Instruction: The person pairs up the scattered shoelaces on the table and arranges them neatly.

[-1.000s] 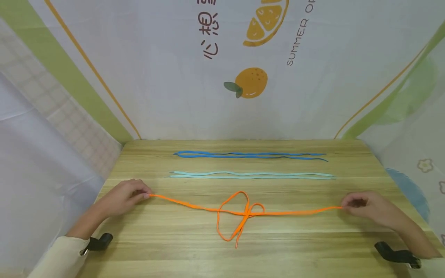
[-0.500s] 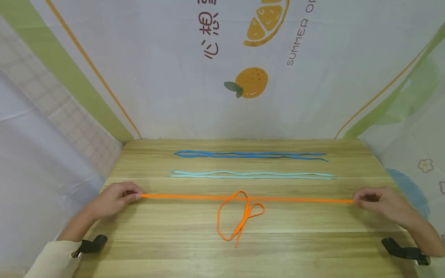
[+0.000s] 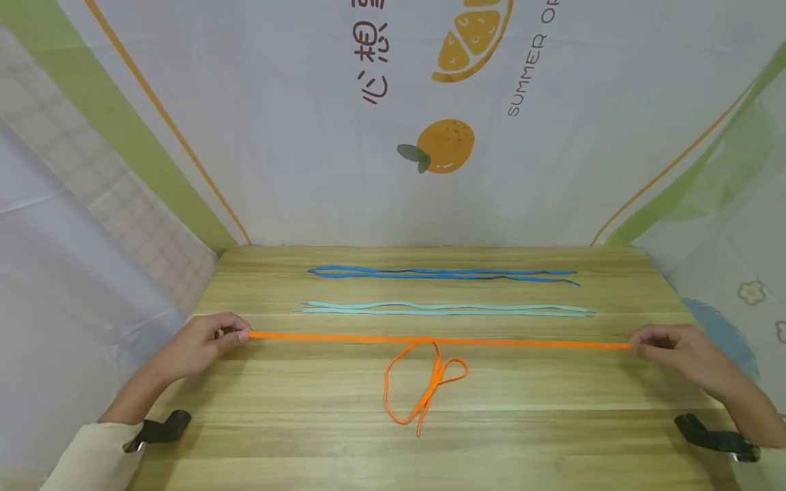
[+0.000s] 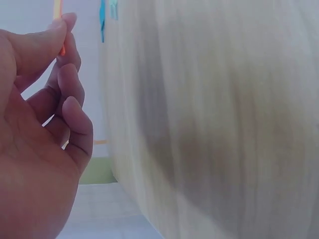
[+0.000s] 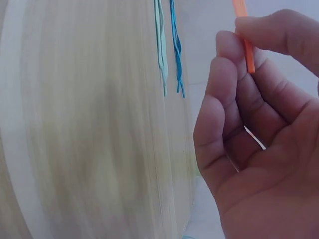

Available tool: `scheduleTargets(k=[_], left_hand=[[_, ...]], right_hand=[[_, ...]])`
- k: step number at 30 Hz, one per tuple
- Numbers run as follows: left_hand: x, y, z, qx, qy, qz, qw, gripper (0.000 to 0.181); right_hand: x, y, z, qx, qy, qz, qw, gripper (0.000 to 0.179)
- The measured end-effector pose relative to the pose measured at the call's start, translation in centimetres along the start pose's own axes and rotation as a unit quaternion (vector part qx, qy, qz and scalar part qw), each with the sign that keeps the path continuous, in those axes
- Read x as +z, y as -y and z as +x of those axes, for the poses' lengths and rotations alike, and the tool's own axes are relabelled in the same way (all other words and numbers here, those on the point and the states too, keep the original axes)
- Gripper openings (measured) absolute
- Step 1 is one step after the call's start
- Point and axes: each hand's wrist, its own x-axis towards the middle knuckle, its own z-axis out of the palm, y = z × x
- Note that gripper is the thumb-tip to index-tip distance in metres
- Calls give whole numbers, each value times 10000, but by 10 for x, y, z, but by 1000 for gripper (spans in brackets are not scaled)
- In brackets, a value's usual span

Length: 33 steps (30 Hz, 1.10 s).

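Note:
An orange shoelace (image 3: 528,342) is stretched straight and taut across the table between two hands. At its left end the left hand (image 3: 209,341) pinches it between thumb and forefinger; the left wrist view shows a short tip of the lace (image 4: 63,50) below the thumb. The right hand (image 3: 678,351) pinches the other end, and its tip (image 5: 250,62) sticks out past the thumb in the right wrist view. A second orange shoelace (image 3: 387,385) lies loosely looped on the table, its top loop meeting the stretched lace in the head view.
Farther back on the wooden table (image 3: 307,436), a pair of light teal shoelaces (image 3: 442,309) lies side by side. Behind them is a pair of blue shoelaces (image 3: 442,274). A printed cloth (image 3: 319,170) hangs behind the table and along its sides.
Both hands have moved apart, pulling the held orange lace from sagging to straight. It has risen off the looped lace and shifted toward the teal pair; the looped lace stays put.

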Motion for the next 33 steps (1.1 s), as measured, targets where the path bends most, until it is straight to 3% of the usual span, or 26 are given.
scheduleTargets(k=[5,12,21,33], left_hand=[[-3,-10,6,-406,21,-2,9992,11],[3,-16,20,-1064,-125,409,9934,21],[22,-12,36,-1373,-519,758,9863,21],[34,-9,41,-1590,-479,867,9823,17]], right_hand=[[-3,0,1,108,67,213,9997,11],[-2,3,14,379,79,390,9985,19],[7,7,34,733,-11,-563,9957,35],[19,3,39,733,37,-745,9945,31]])
